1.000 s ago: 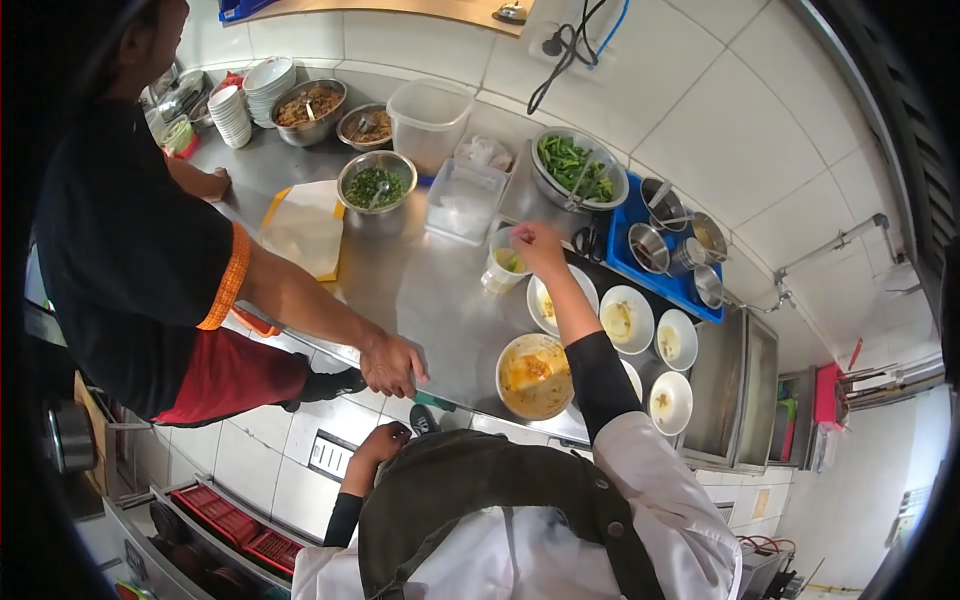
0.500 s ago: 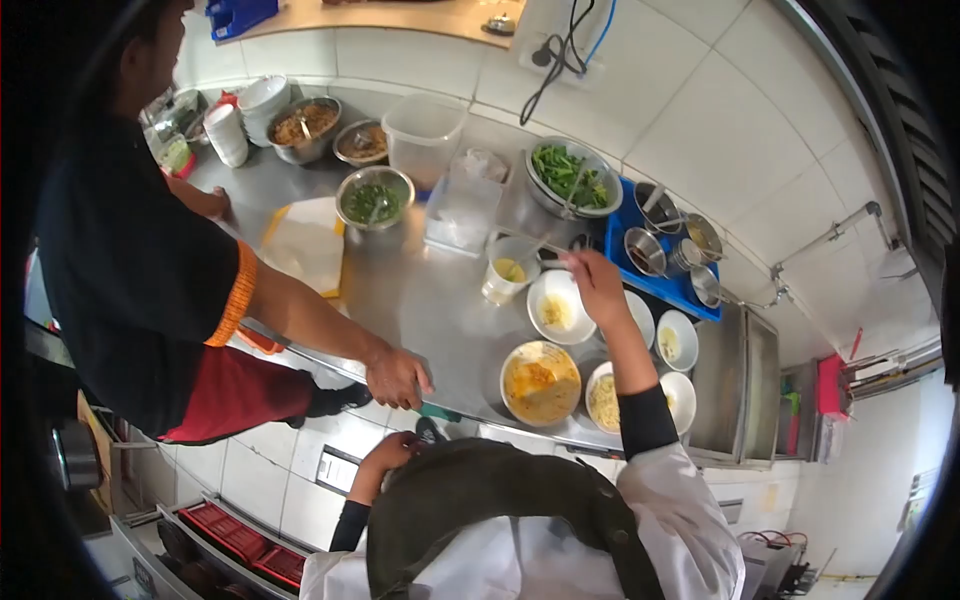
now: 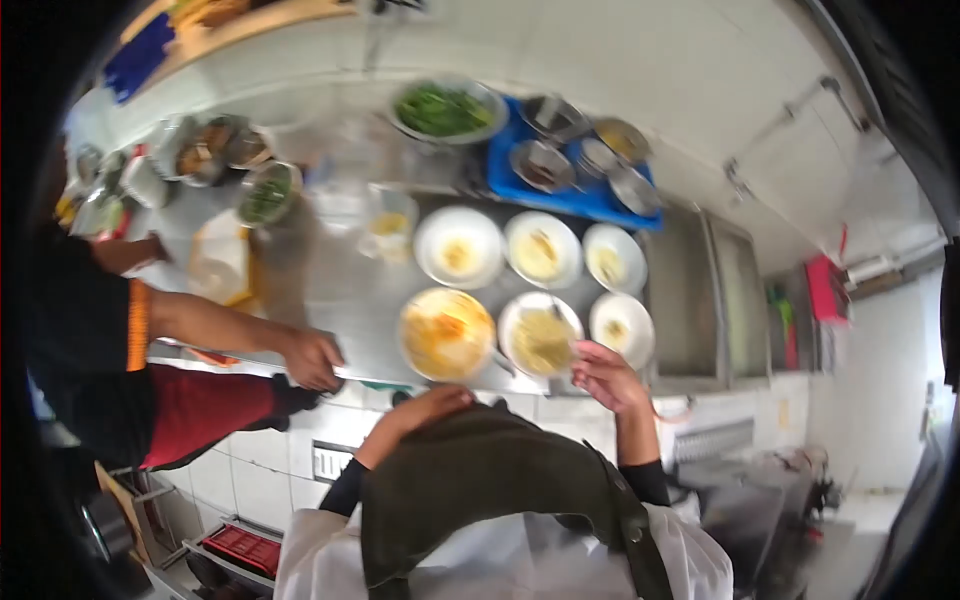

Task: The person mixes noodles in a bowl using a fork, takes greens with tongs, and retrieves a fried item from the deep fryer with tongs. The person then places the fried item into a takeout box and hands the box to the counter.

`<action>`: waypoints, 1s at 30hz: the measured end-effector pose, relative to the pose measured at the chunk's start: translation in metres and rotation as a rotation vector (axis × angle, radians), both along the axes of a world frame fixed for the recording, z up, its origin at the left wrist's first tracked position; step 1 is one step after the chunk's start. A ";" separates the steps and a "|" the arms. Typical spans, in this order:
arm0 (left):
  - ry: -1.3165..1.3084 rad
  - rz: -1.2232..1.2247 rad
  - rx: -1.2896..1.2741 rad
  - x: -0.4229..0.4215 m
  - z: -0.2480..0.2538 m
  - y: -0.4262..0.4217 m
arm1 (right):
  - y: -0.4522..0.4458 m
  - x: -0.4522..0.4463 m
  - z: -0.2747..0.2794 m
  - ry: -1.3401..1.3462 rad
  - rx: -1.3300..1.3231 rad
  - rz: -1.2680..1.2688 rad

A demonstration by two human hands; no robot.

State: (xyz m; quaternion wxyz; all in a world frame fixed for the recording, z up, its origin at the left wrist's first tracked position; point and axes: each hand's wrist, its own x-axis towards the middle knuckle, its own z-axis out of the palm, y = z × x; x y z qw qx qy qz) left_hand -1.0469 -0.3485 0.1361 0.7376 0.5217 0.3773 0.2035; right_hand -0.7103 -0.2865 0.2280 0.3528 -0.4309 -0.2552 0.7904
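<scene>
My right hand is at the lower right rim of a white bowl of chopped pale yellow food. Its fingers look half bent and a little apart, with nothing visible in them. A dark utensil handle shows at that bowl's upper edge. My left hand lies low by the counter's front edge, against my dark apron; its fingers are blurred and partly hidden. Just above it stands a bowl smeared with orange sauce. Several white bowls with small yellowish portions stand around these.
A blue tray with metal containers stands at the back beside a bowl of green leaves. A plastic cup is left of the bowls. At left, a co-worker's hand is at the counter edge. Metal basins lie right.
My right hand has come back from the cup and rear bowl to the chopped food bowl. My left hand has moved up towards the counter edge. The view has shifted right.
</scene>
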 end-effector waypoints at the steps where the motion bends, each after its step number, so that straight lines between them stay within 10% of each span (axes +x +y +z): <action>1: 0.064 -0.003 0.041 0.015 -0.004 0.001 | -0.006 0.016 -0.010 -0.152 0.050 0.035; 10: 0.284 0.192 0.009 0.136 -0.053 -0.002 | 0.026 0.046 -0.004 -1.592 0.829 0.279; 19: 0.227 0.383 -0.065 0.139 -0.044 -0.025 | 0.065 0.053 -0.070 -0.836 0.615 0.127; 26: 0.163 0.339 -0.147 0.117 -0.042 -0.031 | 0.048 0.026 0.039 -1.754 1.040 0.384; 30: 0.163 0.319 -0.153 0.112 -0.036 -0.024 | 0.053 0.000 -0.036 -1.652 1.050 0.409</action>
